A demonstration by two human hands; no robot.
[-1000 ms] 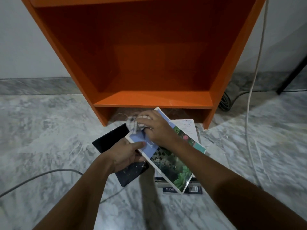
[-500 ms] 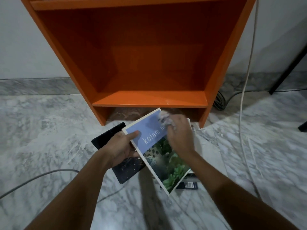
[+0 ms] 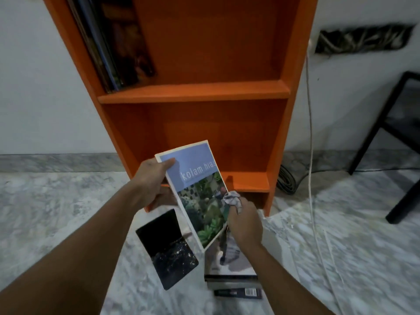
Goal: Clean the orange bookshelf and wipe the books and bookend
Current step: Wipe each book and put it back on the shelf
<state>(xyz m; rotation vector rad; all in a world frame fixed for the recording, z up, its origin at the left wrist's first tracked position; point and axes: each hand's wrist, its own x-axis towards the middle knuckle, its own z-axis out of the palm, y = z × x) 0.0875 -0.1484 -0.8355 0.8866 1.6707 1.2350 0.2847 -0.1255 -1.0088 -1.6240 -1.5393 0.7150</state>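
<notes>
My left hand (image 3: 150, 180) grips the top left corner of a book (image 3: 195, 178) with a blue title band and a garden photo, held up in front of the orange bookshelf (image 3: 195, 92). My right hand (image 3: 245, 221) holds a crumpled grey cloth (image 3: 233, 200) at the book's right edge. Several dark books (image 3: 118, 46) stand at the left of the upper shelf; the lower shelf holds nothing. On the floor lie a black bookend (image 3: 166, 248) and a stack of books (image 3: 229, 267).
The marble floor (image 3: 56, 219) spreads on both sides. A white cable (image 3: 311, 142) hangs down the wall right of the shelf, beside a coiled dark cable (image 3: 287, 180). A black table frame (image 3: 395, 142) stands at the far right.
The book has been lifted off the stack toward the shelf. My right hand with the cloth slid from the book's top down to its right edge. The view tilted up, showing the upper shelf.
</notes>
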